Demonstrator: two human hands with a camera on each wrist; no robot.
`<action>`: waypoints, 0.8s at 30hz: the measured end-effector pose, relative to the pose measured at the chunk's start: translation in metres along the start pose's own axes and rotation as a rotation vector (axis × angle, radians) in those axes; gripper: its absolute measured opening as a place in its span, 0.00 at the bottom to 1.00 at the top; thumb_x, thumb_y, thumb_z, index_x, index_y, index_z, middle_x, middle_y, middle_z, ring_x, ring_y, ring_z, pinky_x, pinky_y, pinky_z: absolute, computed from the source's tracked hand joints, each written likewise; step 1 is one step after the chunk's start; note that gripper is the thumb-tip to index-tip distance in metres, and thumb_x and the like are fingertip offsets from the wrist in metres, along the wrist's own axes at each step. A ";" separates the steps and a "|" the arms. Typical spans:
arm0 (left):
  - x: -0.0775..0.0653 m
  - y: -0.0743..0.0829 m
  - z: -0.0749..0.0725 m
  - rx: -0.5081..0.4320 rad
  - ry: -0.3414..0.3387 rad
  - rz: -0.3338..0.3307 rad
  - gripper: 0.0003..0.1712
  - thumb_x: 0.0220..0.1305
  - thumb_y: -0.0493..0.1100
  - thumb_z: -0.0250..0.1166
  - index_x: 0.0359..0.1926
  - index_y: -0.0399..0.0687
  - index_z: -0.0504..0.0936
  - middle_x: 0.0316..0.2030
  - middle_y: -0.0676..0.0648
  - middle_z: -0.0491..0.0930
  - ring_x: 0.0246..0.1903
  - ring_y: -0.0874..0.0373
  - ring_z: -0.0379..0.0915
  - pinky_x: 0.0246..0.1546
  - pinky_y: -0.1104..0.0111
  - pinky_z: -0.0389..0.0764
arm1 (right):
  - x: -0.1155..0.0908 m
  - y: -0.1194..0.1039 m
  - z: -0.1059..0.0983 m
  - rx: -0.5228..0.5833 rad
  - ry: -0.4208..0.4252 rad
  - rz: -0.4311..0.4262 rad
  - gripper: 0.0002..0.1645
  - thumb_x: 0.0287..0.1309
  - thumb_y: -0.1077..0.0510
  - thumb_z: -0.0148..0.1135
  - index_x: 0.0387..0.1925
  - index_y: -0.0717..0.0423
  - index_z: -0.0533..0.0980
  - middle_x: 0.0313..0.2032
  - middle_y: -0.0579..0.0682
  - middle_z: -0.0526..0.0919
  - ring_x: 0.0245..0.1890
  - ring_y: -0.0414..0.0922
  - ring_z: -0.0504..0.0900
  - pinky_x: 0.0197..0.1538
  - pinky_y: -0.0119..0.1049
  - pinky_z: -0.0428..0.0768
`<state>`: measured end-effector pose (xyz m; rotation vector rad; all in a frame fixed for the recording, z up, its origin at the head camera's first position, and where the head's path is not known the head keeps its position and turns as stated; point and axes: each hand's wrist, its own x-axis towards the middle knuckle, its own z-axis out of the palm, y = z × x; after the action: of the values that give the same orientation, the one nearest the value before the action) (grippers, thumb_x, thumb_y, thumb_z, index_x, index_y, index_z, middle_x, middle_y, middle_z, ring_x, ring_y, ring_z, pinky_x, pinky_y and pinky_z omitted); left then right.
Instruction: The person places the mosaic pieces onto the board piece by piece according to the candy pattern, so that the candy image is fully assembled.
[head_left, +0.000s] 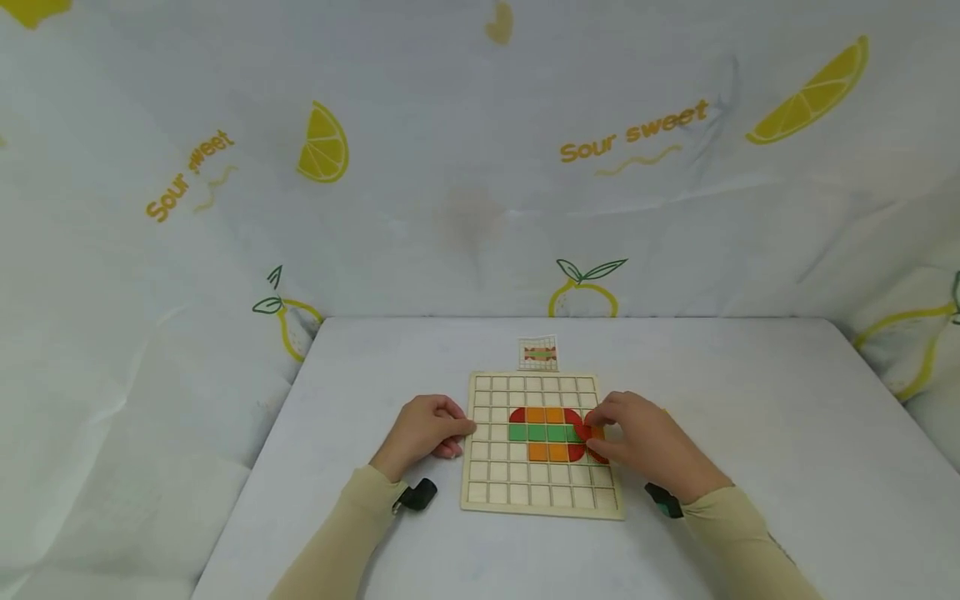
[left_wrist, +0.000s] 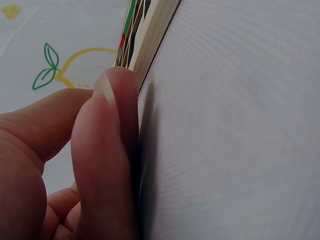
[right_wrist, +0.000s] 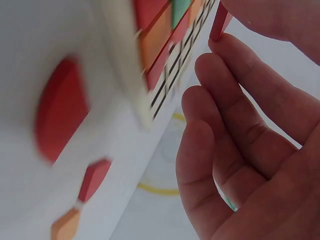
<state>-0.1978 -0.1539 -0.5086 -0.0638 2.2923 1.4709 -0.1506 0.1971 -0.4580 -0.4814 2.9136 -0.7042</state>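
A pale wooden grid board (head_left: 542,496) lies on the table, with red, orange and green tiles in its middle rows. My left hand (head_left: 429,427) is at the board's left edge, fingertips touching the rim; the left wrist view shows those fingertips (left_wrist: 120,80) against the edge. Over the right side of the tile pattern, my right hand (head_left: 647,437) pinches a red tile (right_wrist: 220,22) between thumb and index finger. Its other fingers curve loosely in the right wrist view. The hand partly covers the tiles at that side of the board.
A small pattern card (head_left: 538,353) stands or lies beyond the board's top edge. Right of the board, loose tiles lie on the table: a rounded red tile (right_wrist: 62,110), a smaller red one (right_wrist: 94,179) and an orange one (right_wrist: 65,225). White printed cloth hangs behind.
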 end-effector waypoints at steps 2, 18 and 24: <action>-0.001 0.001 0.000 -0.002 0.002 0.001 0.15 0.62 0.47 0.81 0.41 0.45 0.86 0.24 0.48 0.87 0.21 0.61 0.84 0.25 0.72 0.86 | 0.006 -0.008 0.005 -0.001 0.006 -0.029 0.09 0.61 0.52 0.80 0.41 0.46 0.88 0.43 0.42 0.86 0.48 0.45 0.83 0.55 0.47 0.87; 0.004 0.000 0.001 -0.007 -0.005 0.015 0.15 0.62 0.47 0.82 0.41 0.45 0.86 0.25 0.47 0.87 0.20 0.60 0.85 0.24 0.71 0.87 | 0.027 -0.054 0.038 0.007 -0.027 -0.092 0.05 0.61 0.54 0.80 0.37 0.44 0.89 0.37 0.36 0.81 0.42 0.38 0.79 0.48 0.36 0.84; 0.002 -0.001 -0.002 -0.009 -0.003 0.011 0.15 0.62 0.47 0.81 0.40 0.45 0.86 0.24 0.47 0.87 0.20 0.60 0.84 0.24 0.71 0.87 | 0.031 -0.060 0.041 0.002 -0.041 -0.102 0.05 0.60 0.53 0.80 0.37 0.45 0.89 0.35 0.36 0.80 0.39 0.36 0.75 0.44 0.33 0.82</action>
<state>-0.1997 -0.1559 -0.5093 -0.0513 2.2872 1.4859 -0.1556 0.1184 -0.4677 -0.6407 2.8671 -0.7016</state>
